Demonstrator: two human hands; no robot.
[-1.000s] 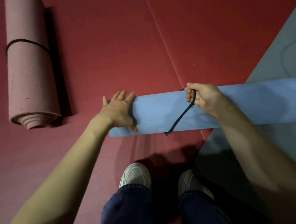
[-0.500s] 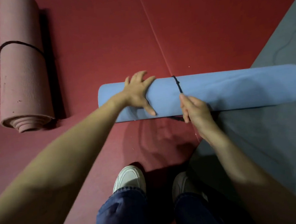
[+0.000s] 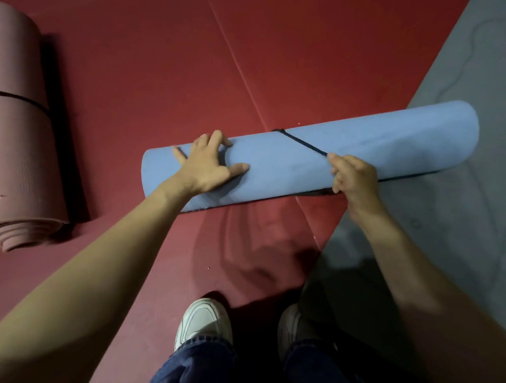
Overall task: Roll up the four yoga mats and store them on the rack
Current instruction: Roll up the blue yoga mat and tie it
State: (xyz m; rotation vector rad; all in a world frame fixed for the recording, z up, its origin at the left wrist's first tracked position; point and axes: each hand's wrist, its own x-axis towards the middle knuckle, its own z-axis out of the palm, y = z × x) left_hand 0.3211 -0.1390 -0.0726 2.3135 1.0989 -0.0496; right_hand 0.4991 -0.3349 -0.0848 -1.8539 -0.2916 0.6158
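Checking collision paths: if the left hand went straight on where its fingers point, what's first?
The left hand lies on the blue mat; past the roll's far edge, only red floor, probably. The black cord lies right of that line.

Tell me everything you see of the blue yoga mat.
The blue yoga mat is rolled into a matte, foam-looking cylinder lying sideways across the red floor and a grey surface. A black cord crosses it slantwise. The left hand presses near its left end; the right hand pinches the cord at its near side.
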